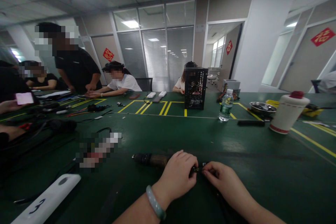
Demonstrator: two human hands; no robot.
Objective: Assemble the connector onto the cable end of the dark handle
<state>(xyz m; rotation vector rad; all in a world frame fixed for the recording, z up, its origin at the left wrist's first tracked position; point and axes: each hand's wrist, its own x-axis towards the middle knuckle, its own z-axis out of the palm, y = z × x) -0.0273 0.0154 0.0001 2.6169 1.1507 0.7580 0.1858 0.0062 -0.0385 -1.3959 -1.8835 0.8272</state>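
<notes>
An electric screwdriver-like tool (154, 160), dark and cylindrical with a narrow tip at the left, lies along the green table in front of me. My left hand (181, 169), with a pale bangle on its wrist, is wrapped over the tool's rear end. Close beside it, the fingertips of my right hand (219, 176) are pinched together at a small dark part (197, 169) with a brassy spot, at that same end. What exactly the right fingers grip is hidden. Below the right hand a dark cable seems to run down toward me.
A white numbered power strip-like bar (48, 203) lies at the lower left. Farther off stand a water bottle (226, 106), a white cup with a red lid (288, 113), a metal bowl (262, 107) and a black computer case (194, 89). Several people sit or stand around the table.
</notes>
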